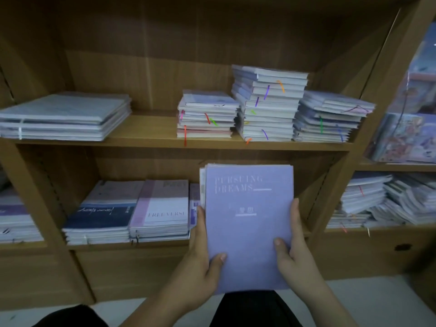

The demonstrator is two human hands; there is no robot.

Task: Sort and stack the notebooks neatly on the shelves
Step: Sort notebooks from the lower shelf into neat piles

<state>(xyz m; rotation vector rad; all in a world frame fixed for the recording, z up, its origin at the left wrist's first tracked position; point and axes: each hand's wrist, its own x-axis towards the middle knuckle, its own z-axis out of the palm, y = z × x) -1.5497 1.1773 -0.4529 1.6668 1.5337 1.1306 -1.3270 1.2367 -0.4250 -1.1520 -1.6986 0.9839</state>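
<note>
1. Two shelves of a wooden bookcase face me, the upper shelf (146, 128) and the lower shelf (141, 247).
2. Four stacks of notebooks sit on the upper shelf. A wide flat stack (63, 116) lies at the left, well apart from three narrower ones crowded together at the right: a short stack (205, 116), the tallest stack (269, 105) in the middle, and a slumped stack (330, 119) at the far right. Coloured ribbon markers hang from these three.
3. Three stacks lie on the left part of the lower shelf. A navy-covered stack (103, 213) touches a pink-and-white stack (162, 208), and a third stack (194, 208) is mostly hidden behind what I hold.
4. One bundle of notebooks is in my hands, fronted by a lilac notebook (247, 220) printed "PURSUING DREAMS". It stands nearly upright in front of the right part of the lower shelf. Edges of other notebooks show behind its top left corner; I cannot tell how many.
5. Both hands grip the bundle. My left hand (205, 256) clamps the lower left edge, with the thumb on the cover and the fingers behind. My right hand (295, 244) takes the right edge, with the thumb flat on the cover and the fingers running up the side.
</note>
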